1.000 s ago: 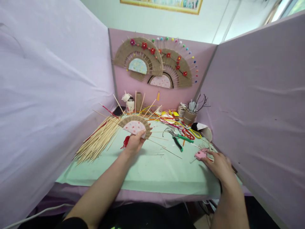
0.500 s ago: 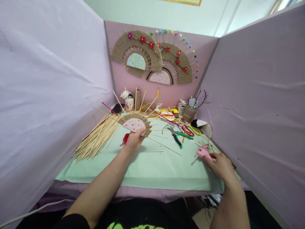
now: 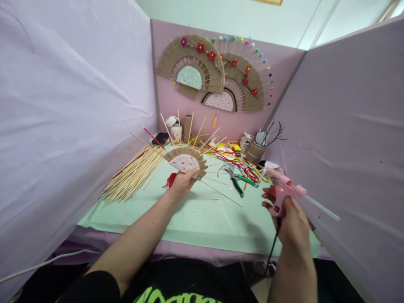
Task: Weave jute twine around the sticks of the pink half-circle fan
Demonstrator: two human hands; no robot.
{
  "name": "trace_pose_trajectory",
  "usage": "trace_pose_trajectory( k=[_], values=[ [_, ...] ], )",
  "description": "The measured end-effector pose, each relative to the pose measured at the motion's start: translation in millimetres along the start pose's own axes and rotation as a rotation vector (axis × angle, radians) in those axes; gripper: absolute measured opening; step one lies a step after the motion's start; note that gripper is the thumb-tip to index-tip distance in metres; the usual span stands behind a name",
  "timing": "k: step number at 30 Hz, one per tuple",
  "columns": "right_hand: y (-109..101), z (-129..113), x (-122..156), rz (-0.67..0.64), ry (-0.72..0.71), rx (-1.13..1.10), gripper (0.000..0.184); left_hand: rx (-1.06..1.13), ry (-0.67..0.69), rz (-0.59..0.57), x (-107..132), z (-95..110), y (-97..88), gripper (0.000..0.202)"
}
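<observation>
My left hand (image 3: 183,185) grips the lower right edge of a half-round fan (image 3: 183,163). The fan has a pink dotted centre, a wound twine band and thin wooden sticks fanning outward; one stick is red. Beside that hand, a red tassel (image 3: 170,180) hangs below the fan. Over the right side of the table, my right hand (image 3: 288,214) is closed around the handle of a pink hot glue gun (image 3: 282,191). A small light glows on the gun, and a clear glue stick (image 3: 323,208) juts from its back. Its nozzle points left.
A pile of thin sticks (image 3: 132,174) lies at the left. Green-handled pliers (image 3: 241,180) rest near the middle, before coloured cords (image 3: 243,162). Jars and a twig holder (image 3: 255,151) stand at the back. Two finished fans (image 3: 217,69) hang on the pink board; fabric walls flank the table.
My right hand has lifted the glue gun off the table and turned it upright, nozzle to the left. My left hand still holds the fan in nearly the same place. The view has shifted slightly.
</observation>
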State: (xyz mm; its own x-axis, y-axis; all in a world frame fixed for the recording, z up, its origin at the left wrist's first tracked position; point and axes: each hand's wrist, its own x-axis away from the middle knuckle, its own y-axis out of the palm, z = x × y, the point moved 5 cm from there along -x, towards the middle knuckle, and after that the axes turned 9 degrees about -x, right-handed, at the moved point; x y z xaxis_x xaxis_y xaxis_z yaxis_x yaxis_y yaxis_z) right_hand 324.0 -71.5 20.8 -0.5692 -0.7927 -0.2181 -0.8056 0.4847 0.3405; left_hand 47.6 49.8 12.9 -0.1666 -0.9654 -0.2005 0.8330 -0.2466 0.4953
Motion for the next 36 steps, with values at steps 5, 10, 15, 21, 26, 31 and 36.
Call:
trace_pose_trajectory(
  k=[5,10,15,21,26,31,36],
  values=[
    [33,18,-7,-0.04,0.126,-0.224,0.035,0.017,0.013,0.021,-1,-2,-1.7,0.038],
    [25,31,-24,-0.073,0.229,-0.238,0.036,0.034,0.015,0.026,-3,-3,-3.1,0.04],
    [31,25,-16,-0.111,0.17,-0.292,0.041,-0.002,-0.004,-0.025,-1,-4,-0.2,0.043],
    [70,11,11,-0.355,0.022,-0.308,0.042,-0.041,-0.022,-0.107,3,-4,5.2,0.04],
    [95,18,23,-0.477,0.025,-0.213,0.041,-0.038,-0.046,-0.153,6,-4,8.8,0.04],
    [103,23,25,-0.505,0.027,-0.15,0.039,-0.053,-0.031,-0.12,7,-6,7.7,0.035],
    [98,27,26,-0.54,0.04,-0.097,0.039,-0.063,-0.021,-0.12,7,-6,8.4,0.033]
  ],
)
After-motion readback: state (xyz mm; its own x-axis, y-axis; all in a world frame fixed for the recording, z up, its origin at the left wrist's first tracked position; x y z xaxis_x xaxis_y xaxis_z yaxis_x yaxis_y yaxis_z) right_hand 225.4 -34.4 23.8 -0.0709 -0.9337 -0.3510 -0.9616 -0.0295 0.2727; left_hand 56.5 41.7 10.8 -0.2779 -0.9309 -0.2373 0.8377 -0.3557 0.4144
